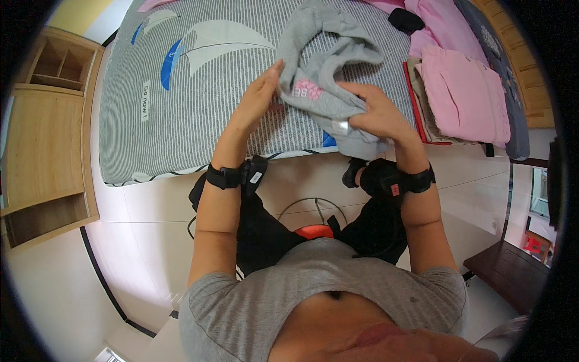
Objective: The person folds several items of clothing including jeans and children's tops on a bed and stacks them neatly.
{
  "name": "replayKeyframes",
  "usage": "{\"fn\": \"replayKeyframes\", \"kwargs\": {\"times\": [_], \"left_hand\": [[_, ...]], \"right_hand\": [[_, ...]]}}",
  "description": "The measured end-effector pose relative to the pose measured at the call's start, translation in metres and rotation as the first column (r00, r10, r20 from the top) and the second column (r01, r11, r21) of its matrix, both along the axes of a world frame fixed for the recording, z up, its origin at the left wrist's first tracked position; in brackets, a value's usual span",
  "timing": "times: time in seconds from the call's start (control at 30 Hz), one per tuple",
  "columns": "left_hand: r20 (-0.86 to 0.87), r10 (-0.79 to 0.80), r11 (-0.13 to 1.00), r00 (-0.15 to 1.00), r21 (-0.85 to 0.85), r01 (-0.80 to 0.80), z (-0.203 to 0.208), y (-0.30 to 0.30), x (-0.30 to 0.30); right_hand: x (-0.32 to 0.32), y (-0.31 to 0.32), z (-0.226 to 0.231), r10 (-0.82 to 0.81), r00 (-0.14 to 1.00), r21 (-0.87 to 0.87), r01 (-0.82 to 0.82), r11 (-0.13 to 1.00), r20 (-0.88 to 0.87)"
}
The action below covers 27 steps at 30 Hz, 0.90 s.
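Observation:
A grey sweat garment [332, 90] with a pink print lies rumpled on a striped bed mattress [199, 120]; its kind is unclear from the folds. Part of it droops over the near edge of the bed. My right hand [380, 114] grips its right side, close to a small white tag [341, 127], with the index finger and thumb over the cloth. Along the garment's left edge rests my left hand [259, 96], fingers stretched out and touching the fabric. Some of the left fingers are hidden.
Folded pink clothes [464, 93] are stacked on the right of the bed, beside dark grey fabric [512, 102]. Behind them lies a small black cloth item [406, 21]. A wooden cabinet [48, 133] stands at left, and a dark wooden bench [509, 271] at lower right.

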<state>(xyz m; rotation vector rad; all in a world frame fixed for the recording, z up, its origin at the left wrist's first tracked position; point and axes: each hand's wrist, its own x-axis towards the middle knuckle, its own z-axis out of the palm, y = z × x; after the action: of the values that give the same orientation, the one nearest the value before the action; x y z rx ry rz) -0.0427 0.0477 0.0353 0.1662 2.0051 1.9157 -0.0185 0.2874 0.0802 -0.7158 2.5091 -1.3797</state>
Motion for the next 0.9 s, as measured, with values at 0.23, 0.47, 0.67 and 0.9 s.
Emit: {"fn": "replayKeyframes", "kwargs": {"times": [0.23, 0.47, 0.67, 0.9], "left_hand": [[0.114, -0.024, 0.986, 0.993, 0.166, 0.005, -0.004, 0.005, -0.009], [0.131, 0.134, 0.842, 0.982, 0.507, -0.182, 0.000, -0.010, -0.018], [-0.205, 0.436, 0.685, 0.877, 0.708, -0.175, 0.038, -0.021, -0.006], [0.340, 0.455, 0.705, 0.823, 0.427, -0.566, -0.009, -0.049, -0.015]], "right_hand": [[0.004, 0.011, 0.012, 0.372, 0.903, -0.117, -0.354, 0.928, 0.215], [-0.015, 0.020, -0.003, 0.092, 0.959, -0.104, -0.066, 0.992, 0.267], [-0.027, 0.010, -0.012, -0.331, 0.757, -0.282, 0.200, 0.938, -0.563], [-0.025, 0.021, -0.028, 0.009, 0.955, 0.418, 0.121, 0.901, -0.296]]}}
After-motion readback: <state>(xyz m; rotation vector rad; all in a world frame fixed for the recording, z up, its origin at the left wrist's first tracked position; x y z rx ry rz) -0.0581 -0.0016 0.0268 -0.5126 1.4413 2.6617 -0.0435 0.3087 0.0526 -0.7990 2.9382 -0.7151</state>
